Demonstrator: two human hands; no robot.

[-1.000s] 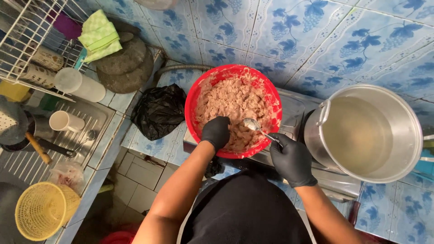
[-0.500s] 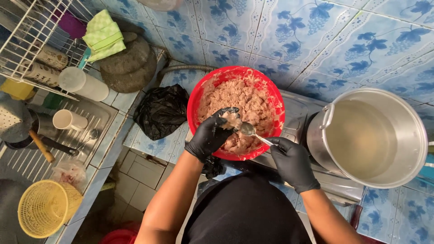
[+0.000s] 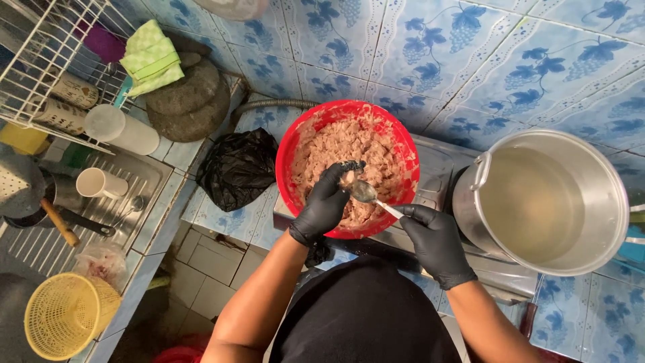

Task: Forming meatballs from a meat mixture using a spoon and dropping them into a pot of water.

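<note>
A red bowl (image 3: 293, 141) full of pinkish minced meat mixture (image 3: 342, 144) stands on the counter in front of me. My left hand (image 3: 325, 203), in a black glove, is over the bowl with a lump of the mixture pinched in its fingertips. My right hand (image 3: 433, 242), also black-gloved, holds a metal spoon (image 3: 366, 193) by the handle. The spoon's bowl touches the lump at my left fingertips.
A large metal pot (image 3: 547, 202) of cloudy liquid stands to the right. A black plastic bag (image 3: 236, 168) lies left of the bowl. Further left are a sink with a cup (image 3: 99, 183), a wire dish rack (image 3: 40, 67), stone mortars (image 3: 188, 101) and a yellow basket (image 3: 64, 316).
My left hand has come up out of the mixture with a lump in its fingers. The spoon in my right hand has moved in against that lump.
</note>
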